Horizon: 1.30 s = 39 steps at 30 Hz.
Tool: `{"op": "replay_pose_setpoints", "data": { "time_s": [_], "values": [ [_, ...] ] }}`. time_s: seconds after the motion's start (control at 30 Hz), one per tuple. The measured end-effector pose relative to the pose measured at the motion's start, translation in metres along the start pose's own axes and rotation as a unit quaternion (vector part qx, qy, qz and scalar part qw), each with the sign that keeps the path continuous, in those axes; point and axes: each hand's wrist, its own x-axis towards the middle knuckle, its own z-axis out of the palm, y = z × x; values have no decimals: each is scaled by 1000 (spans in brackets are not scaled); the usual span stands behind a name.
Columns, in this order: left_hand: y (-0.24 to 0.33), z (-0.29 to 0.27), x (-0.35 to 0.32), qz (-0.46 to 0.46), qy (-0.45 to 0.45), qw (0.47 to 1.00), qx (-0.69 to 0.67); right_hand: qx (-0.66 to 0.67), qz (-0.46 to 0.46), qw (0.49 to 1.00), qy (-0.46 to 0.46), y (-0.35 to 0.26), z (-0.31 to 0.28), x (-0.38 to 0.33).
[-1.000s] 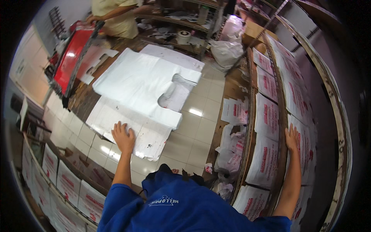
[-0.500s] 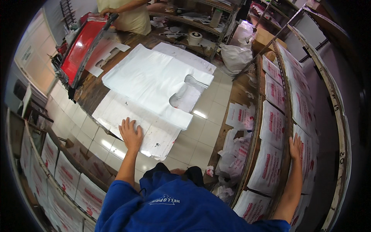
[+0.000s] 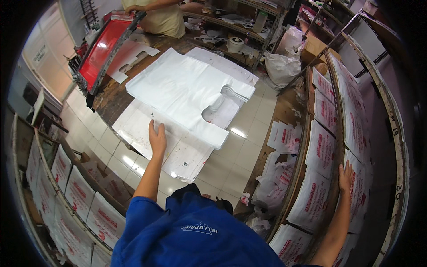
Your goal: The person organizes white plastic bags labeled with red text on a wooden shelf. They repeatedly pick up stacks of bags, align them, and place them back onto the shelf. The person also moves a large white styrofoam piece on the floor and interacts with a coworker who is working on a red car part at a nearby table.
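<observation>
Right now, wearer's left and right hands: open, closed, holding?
Left hand: open, nothing visible in its grip, over the white board near the plain bags.
Right hand: open, fingers against the red-printed bags.

Beyond the left hand (image 3: pixel 157 140), 1 person (image 3: pixel 163 20) stood by a red frame (image 3: pixel 106 50); beyond the right hand (image 3: pixel 345 177) sat a sack (image 3: pixel 282 66) and box (image 3: pixel 314 46).
</observation>
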Motion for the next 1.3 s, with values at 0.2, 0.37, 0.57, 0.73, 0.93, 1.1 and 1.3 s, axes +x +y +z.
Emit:
{"op": "replay_pose_setpoints", "data": {
  "time_s": [0.2, 0.37, 0.57, 0.73, 0.93, 1.1, 1.3],
  "values": [
    [5, 60, 38, -82, 104, 990, -54, -1, -1, 1000, 4, -14, -9, -8],
    [18, 85, 49, -125, 113, 979, -114, 7, -10, 1000, 11, -19, -13, -14],
    [3, 103, 65, -104, 139, 979, -103, 13, -9, 1000, 14, -18, -11, -13],
    [0, 108, 65, -85, 158, 978, -104, 0, -20, 1000, 17, -8, -8, -8],
    [-6, 107, 75, -91, 163, 976, -108, -1, -14, 999, 29, -15, -7, -12],
    [-9, 112, 83, -71, 165, 978, -109, -34, -37, 998, 39, -6, -1, -5],
    [-18, 101, 90, -115, 88, 974, -175, -21, -22, 998, 57, -6, 3, -1]
  ]
}}
